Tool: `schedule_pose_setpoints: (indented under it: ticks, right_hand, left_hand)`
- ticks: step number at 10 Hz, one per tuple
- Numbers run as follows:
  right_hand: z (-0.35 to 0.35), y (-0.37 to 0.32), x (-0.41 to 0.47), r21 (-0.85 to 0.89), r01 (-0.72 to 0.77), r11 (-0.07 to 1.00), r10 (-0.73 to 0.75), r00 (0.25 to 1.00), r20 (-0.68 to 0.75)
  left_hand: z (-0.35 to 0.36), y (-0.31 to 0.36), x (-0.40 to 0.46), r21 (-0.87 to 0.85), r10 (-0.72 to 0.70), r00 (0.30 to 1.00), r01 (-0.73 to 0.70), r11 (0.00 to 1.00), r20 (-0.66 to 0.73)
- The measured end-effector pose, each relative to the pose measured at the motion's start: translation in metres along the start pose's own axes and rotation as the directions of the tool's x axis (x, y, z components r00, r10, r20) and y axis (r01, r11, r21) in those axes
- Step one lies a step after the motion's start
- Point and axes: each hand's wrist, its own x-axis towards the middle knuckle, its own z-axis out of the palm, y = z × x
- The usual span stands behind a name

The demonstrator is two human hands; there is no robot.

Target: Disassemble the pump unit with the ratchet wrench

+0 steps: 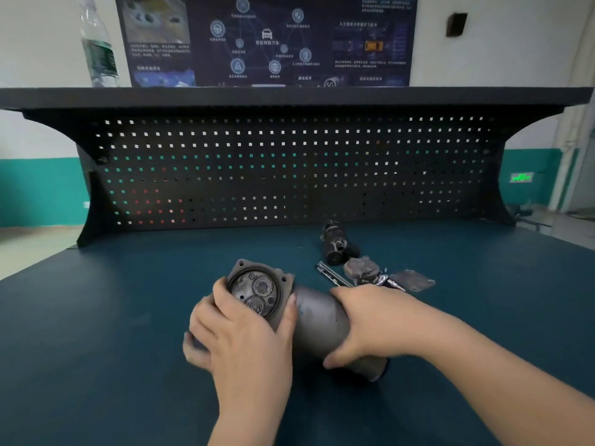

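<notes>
The pump unit (pixel 317 317) lies on the dark bench mat, a grey cylinder with a square flanged head (pixel 257 289) whose open face shows round inner parts. My left hand (pixel 238 329) grips the flanged head from below and the left. My right hand (pixel 363 320) wraps over the cylinder body. Behind my right hand lies the ratchet wrench (pixel 333 275), chrome, partly hidden by the fingers. Beside it sit a removed cover piece (pixel 360 270) and a flat plate (pixel 415 280).
A black cylindrical part (pixel 335 246) lies further back on the mat. A black pegboard (pixel 289 169) rises behind the bench, with a shelf (pixel 289 94) on top carrying a water bottle (pixel 98 46). A dark poster hangs on the wall.
</notes>
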Motion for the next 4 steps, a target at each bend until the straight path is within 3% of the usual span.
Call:
schedule_pose_setpoints:
  ticks: [1, 2, 3, 4]
  right_hand:
    - [0.007, -0.001, 0.005, -0.129, 0.037, 0.991, -0.057, 0.986, -0.157]
    - [0.023, -0.005, 0.018, -0.273, 0.049, 0.961, -0.118, 0.963, -0.241]
    - [0.034, -0.003, 0.034, -0.340, 0.044, 0.939, -0.135, 0.959, -0.248]
    - [0.027, 0.001, 0.034, -0.241, 0.050, 0.969, -0.103, 0.972, -0.212]
  left_hand:
    - [-0.001, -0.010, -0.013, 0.059, -0.002, 1.000, 0.002, 0.998, 0.006]
    - [0.003, -0.020, -0.023, 0.088, -0.089, 0.993, 0.082, 0.993, 0.081]
    - [0.004, -0.030, -0.023, 0.113, -0.152, 0.981, 0.139, 0.984, 0.119]
    - [-0.007, -0.034, -0.019, 0.069, -0.191, 0.980, 0.187, 0.980, 0.053]
